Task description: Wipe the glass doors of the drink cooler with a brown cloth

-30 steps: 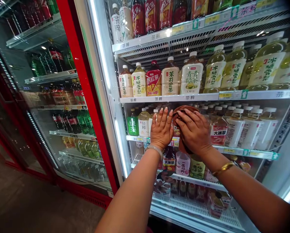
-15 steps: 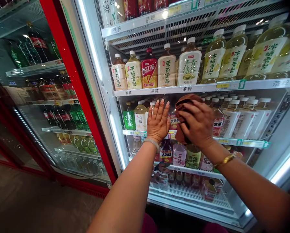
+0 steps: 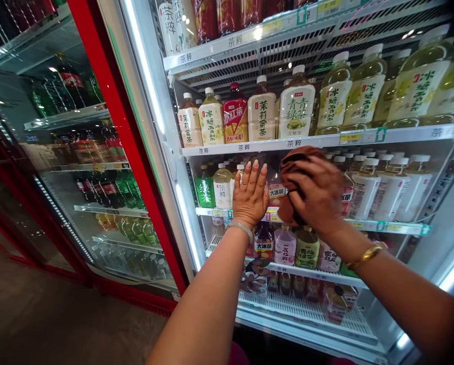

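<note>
My left hand [image 3: 250, 195] lies flat with fingers stretched upward, palm against the glass door of a drinks fridge; a pale bangle rings its wrist. To its right, my right hand [image 3: 318, 195] is closed around a brown cloth [image 3: 290, 210], which bunches up above and hangs below the fingers at the glass. A gold bracelet [image 3: 367, 255] circles that wrist. Behind the glass, close to my hands, stand a bottle with a red label [image 3: 276, 191], a green bottle [image 3: 205, 190] and white-labelled bottles [image 3: 388, 190].
A shelf of larger tea and pear drink bottles [image 3: 297, 109] runs above my hands. Lower down are a pink bottle [image 3: 284, 246] and a wire rack [image 3: 299, 304]. At left, a red door frame [image 3: 124, 152] borders another fridge of bottles, with brown floor [image 3: 97, 324] below.
The view has shifted slightly, so the shelves sit a little lower and to the right. My right hand still grips the cloth, a touch further right; my left hand stays flat.
</note>
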A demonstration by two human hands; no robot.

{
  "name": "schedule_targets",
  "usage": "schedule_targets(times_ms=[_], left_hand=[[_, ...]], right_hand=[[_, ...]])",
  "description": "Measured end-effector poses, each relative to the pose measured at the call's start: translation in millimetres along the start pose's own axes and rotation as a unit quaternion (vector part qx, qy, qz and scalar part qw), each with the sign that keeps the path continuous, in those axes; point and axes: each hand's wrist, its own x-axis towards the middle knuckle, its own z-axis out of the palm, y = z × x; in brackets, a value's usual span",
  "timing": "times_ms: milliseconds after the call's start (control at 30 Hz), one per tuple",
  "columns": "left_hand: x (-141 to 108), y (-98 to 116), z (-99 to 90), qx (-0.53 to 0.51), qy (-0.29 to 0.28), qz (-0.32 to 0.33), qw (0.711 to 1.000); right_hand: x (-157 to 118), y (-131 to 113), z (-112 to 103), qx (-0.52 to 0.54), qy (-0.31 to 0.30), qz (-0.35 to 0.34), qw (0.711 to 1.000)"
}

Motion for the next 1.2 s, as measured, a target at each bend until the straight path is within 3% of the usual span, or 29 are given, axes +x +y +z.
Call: schedule_targets(times_ms=[100, 200, 267, 333, 400, 433, 500, 567, 667, 733, 800, 933, 1000, 1067, 1133, 1200], left_hand=[[-1, -1, 3.0, 0.0, 0.017, 0.004, 1.0], [-1, -1, 3.1, 0.007, 0.021, 0.009, 1.0], [-1, 0, 1.3, 0.006, 0.01, 0.006, 1.0], [-1, 0, -0.4, 0.002, 0.0, 0.001, 1.0], [-1, 1, -0.6, 0.001, 0.002, 0.0, 1.0], [-1, 0, -0.1, 0.001, 0.005, 0.002, 1.0], [-1, -1, 1.9, 0.003, 0.018, 0.006, 1.0], [-1, -2, 3.5, 0.005, 0.028, 0.011, 1.0], [-1, -2, 2.9, 0.003, 0.021, 0.01, 1.0], [-1, -2, 0.9, -0.006, -0.002, 0.0, 1.0], [-1, 0, -0.7, -0.015, -0.022, -0.011, 1.0], [-1, 5, -0.5, -0.014, -0.028, -0.043, 0.999], [-2, 8, -0.3, -0.004, -0.019, -0.052, 0.998], [-2, 11, -1.4, 0.007, -0.005, -0.05, 0.999], [0, 14, -3.7, 0.011, 0.002, -0.04, 0.999], [7, 21, -5.8, 0.008, 0.0, -0.018, 1.0]], right_hand=[[-14, -16, 8, 0.036, -0.047, -0.133, 0.989], [-28, -1, -2, 0.044, -0.077, -0.224, 0.971], [-23, 15, -12, 0.026, -0.077, -0.183, 0.98], [-8, 23, -15, 0.0, -0.047, -0.078, 0.996], [6, 18, -9, -0.01, -0.024, 0.017, 1.0], [10, 11, -4, -0.003, -0.025, 0.026, 0.999], [7, -4, 6, 0.023, -0.05, -0.019, 0.998], [-8, -12, 9, 0.045, -0.078, -0.11, 0.99], [-32, 1, -6, 0.056, -0.114, -0.201, 0.971], [-35, 20, -21, 0.052, -0.123, -0.183, 0.974], [-25, 33, -30, 0.032, -0.104, -0.11, 0.988], [-4, 18, -16, -0.009, -0.056, 0.009, 0.998], [-6, 0, -5, 0.002, -0.07, -0.021, 0.997], [-15, -8, -3, 0.031, -0.101, -0.107, 0.989], [-24, -1, -14, 0.048, -0.116, -0.175, 0.976], [-26, 20, -32, 0.046, -0.12, -0.193, 0.973]])
